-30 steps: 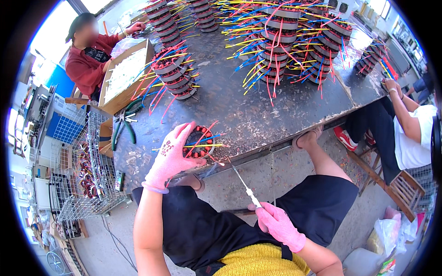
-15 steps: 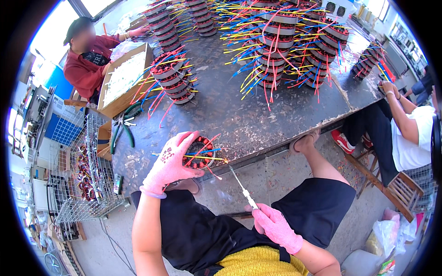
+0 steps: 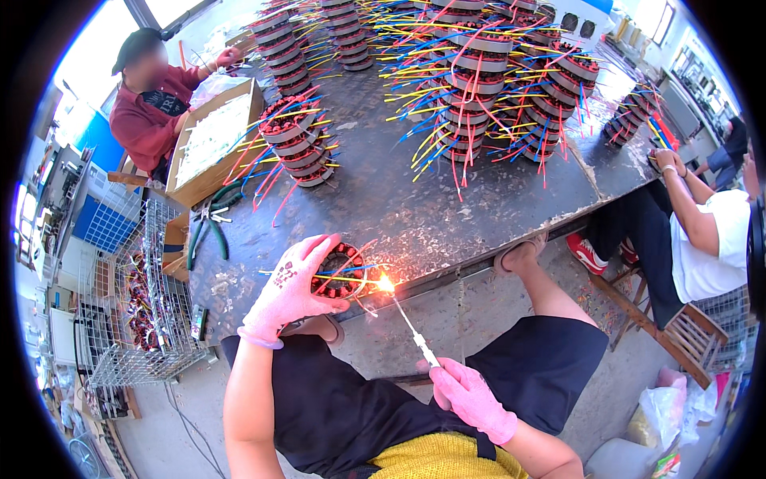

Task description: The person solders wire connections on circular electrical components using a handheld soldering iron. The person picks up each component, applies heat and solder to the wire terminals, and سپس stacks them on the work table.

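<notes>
My left hand (image 3: 289,291), in a pink glove, is closed around the rim of a ring-shaped motor stator (image 3: 343,259) with red windings, tilted at the table's near edge. Red, blue and yellow lead wires stick out of it toward the right. Pink-gloved too, my right hand (image 3: 475,399) grips the white handle of a slim torch-like tool (image 3: 424,350), whose thin metal shaft points up and left. Where its tip meets the wire ends, a bright orange-white flame (image 3: 386,284) burns. The glare hides the exact contact.
Stacked stators (image 3: 475,88) with many loose leads stand across the dark table (image 3: 383,199); a shorter stack (image 3: 297,148) is nearer. Green-handled pliers (image 3: 209,227) lie by a cardboard box (image 3: 199,185). A wire basket (image 3: 120,355) stands left. Co-workers sit left (image 3: 144,132) and right (image 3: 710,247).
A flame has flared up at the wire ends, where only a small glow and faint smoke showed before. My right hand and the tool have shifted slightly left.
</notes>
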{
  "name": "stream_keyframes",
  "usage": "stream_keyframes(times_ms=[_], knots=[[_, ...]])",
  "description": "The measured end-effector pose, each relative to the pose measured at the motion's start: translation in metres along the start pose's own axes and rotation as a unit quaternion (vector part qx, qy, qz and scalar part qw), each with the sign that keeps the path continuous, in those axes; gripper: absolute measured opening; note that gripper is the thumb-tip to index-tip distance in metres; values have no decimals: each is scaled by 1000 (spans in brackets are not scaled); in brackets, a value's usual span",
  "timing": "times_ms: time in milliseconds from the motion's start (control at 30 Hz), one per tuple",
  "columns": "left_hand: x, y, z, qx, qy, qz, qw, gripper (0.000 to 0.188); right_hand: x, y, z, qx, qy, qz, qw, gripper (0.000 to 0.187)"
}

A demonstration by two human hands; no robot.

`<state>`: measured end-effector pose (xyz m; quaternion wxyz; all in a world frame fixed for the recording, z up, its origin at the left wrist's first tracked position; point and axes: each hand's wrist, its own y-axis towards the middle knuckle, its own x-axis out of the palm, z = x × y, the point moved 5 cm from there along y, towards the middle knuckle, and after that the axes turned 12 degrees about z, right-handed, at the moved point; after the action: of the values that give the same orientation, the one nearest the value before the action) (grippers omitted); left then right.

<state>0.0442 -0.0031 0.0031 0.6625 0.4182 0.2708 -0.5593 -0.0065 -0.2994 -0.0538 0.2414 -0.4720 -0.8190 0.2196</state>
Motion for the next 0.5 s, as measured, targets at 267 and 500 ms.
stream_keyframes(times_ms=[267, 500], knots=[[1, 0, 0, -7, 13, 2, 1000, 101, -3, 3, 1, -8, -16, 1, 1000, 35], [0, 0, 2, -22, 13, -6, 1000, 101, -1, 0, -3, 0, -8, 2, 1000, 35]])
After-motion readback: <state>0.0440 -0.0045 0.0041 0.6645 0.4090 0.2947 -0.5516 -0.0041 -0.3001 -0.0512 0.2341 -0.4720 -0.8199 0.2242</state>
